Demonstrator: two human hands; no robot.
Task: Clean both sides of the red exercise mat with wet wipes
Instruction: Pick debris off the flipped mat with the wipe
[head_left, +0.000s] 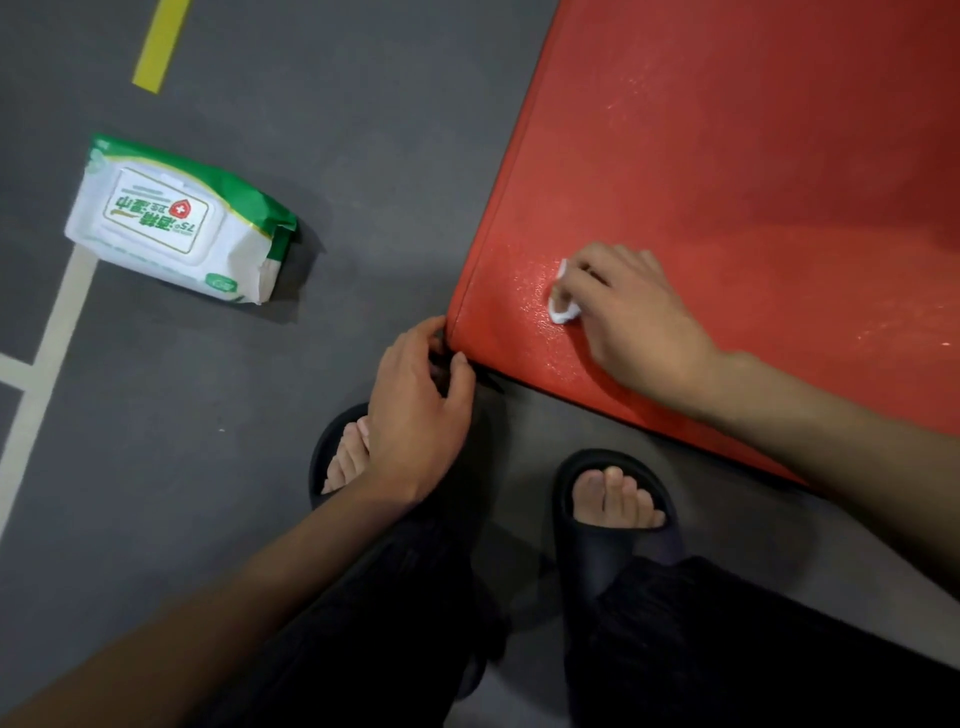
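Observation:
The red exercise mat (753, 171) lies flat on the grey floor and fills the upper right. Its near left part shines wet. My right hand (631, 317) grips a crumpled white wet wipe (562, 301) and presses it on the mat close to the near left corner. My left hand (421, 410) is at that corner, its fingers and thumb curled round the mat's edge. The pack of wet wipes (171, 218), white and green with its lid closed, lies on the floor to the left, apart from the mat.
My two feet in black slides (613, 525) stand on the grey floor (363, 156) just in front of the mat's corner. Pale floor lines (57, 332) run at the left, and a yellow tape strip (158, 44) lies at the top left.

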